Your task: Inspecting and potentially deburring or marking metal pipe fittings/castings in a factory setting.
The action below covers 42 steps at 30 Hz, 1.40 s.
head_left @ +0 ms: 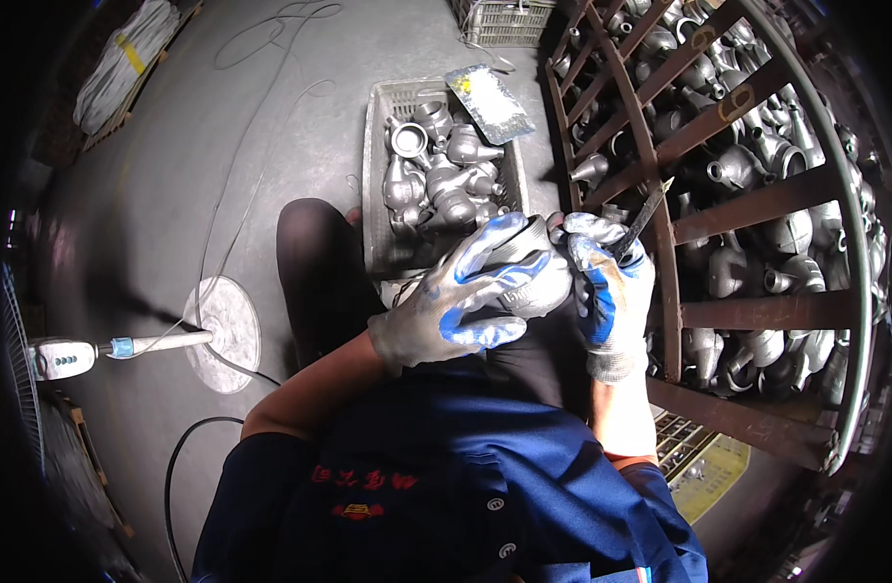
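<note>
My left hand (456,301), in a white glove with blue palm coating, is wrapped round a grey cast metal fitting (541,290) with a rounded body and a ridged rim. The fitting is held over my lap. My right hand (611,282), gloved the same way, is closed round a dark, narrow tool with a pointed tip (648,216). Its tip points up and to the right; the grip is hidden by the fingers. My right fingertips are close beside the fitting, and I cannot tell whether they touch it.
A plastic crate (376,175) of similar castings stands ahead, a speckled flat panel (491,103) across its corner. At the right rises a rusty metal cage (668,253) packed with castings. A fan (67,360) with a round base (234,340) and cables lie on the left.
</note>
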Tool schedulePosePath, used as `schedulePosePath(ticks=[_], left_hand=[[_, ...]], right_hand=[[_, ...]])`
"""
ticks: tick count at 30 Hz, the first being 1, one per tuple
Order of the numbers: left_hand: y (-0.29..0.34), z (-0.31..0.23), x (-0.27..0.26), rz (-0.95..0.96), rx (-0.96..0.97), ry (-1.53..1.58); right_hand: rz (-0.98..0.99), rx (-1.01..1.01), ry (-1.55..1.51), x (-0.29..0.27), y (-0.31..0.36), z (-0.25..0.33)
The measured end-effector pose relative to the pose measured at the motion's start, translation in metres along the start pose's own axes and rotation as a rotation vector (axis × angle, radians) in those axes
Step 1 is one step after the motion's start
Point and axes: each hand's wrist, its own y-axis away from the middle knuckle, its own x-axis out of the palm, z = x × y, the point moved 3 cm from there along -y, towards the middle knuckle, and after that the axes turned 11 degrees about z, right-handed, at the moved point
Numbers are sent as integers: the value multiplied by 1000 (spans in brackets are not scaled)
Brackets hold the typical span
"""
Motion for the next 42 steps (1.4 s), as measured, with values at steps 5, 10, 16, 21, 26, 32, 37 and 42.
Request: schedulePosePath(ticks=[5, 10, 16, 21, 26, 32, 37, 42], left_hand=[[9, 3, -4, -71, 39, 161], [-2, -12, -4, -103, -53, -98], [10, 4, 2, -207, -164, 438], [11, 2, -13, -446, -236, 652], [-1, 2, -14, -124, -425, 751], [7, 15, 0, -79, -551, 1043], [0, 11, -1, 60, -691, 905], [9, 24, 15, -42, -484, 984]], right_hand=[[-14, 88, -121, -1, 1, 8], [-13, -86, -144, 8, -1, 12], [-8, -104, -78, 2, 1, 15], [-5, 25, -114, -4, 1, 21], [70, 74, -109, 1, -1, 14], [204, -77, -174, 2, -6, 6], [214, -48, -123, 2, -7, 7], [231, -21, -80, 3, -14, 2]])
